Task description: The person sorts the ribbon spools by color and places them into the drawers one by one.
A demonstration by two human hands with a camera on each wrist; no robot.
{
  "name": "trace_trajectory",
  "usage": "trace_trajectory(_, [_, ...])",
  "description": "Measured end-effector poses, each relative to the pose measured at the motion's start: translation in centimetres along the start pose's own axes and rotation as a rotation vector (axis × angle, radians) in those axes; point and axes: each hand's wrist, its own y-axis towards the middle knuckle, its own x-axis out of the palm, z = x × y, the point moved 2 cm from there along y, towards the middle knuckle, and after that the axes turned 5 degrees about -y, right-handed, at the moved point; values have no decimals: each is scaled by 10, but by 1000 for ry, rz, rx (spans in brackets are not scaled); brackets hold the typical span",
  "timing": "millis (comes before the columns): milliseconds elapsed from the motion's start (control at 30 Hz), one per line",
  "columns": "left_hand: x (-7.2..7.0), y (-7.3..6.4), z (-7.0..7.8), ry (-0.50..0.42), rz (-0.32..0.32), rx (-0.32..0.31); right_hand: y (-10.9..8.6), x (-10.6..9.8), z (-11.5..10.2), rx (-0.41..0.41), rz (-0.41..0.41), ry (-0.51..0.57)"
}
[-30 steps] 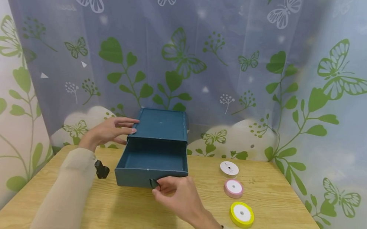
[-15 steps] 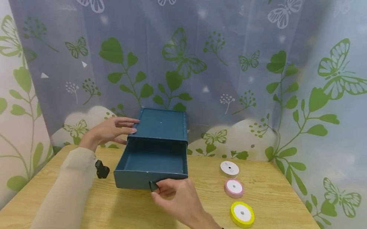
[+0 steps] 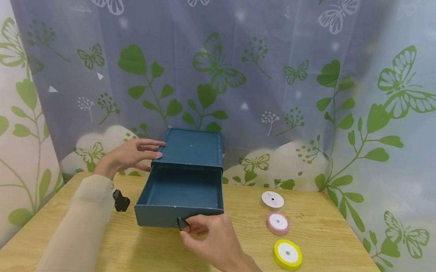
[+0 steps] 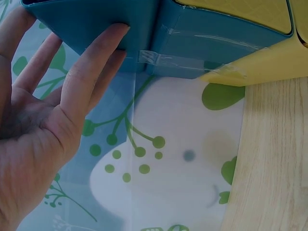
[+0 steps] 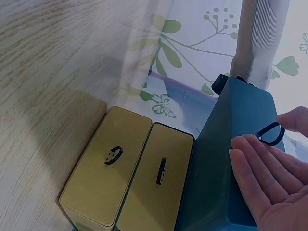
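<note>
A blue drawer (image 3: 159, 215) stands pulled out of its blue case (image 3: 192, 147), and no contents show in its visible interior. My right hand (image 3: 213, 237) pinches the black loop pull (image 5: 272, 134) on the drawer's front between thumb and fingers. Over at the case's left edge, my left hand (image 3: 130, 153) rests its extended fingertips against the side. In the left wrist view those fingers (image 4: 91, 67) lie nearly straight along the blue wall. Two yellow drawer fronts (image 5: 108, 163) with black loops sit in the same stack, pushed in beneath the blue one.
To the right on the wooden table (image 3: 235, 271) lie a white ribbon spool (image 3: 272, 200), a pink one (image 3: 278, 224) and a yellow one (image 3: 287, 254). A black device (image 3: 121, 201) shows beside the left sleeve. A butterfly-print curtain (image 3: 213, 104) hangs behind the case.
The blue drawer has slid slightly farther out toward me, with my right hand moving along on its loop. My left hand has stayed on the case.
</note>
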Motion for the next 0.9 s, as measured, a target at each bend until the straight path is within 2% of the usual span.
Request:
trace_trajectory(200, [-1, -2, -3, 3, 3, -5, -1, 1, 2, -4, -17, 2])
trace_trajectory(400, [-1, -4, -4, 0, 3, -10, -7, -8, 6, 42, -64, 19])
trace_trajectory(700, [-2, -2, -1, -13, 7, -2, -23, -56, 27, 104, -80, -28])
trace_trajectory(900, [-1, 0, 0, -12, 8, -5, -31, -88, 50, 124, -87, -133])
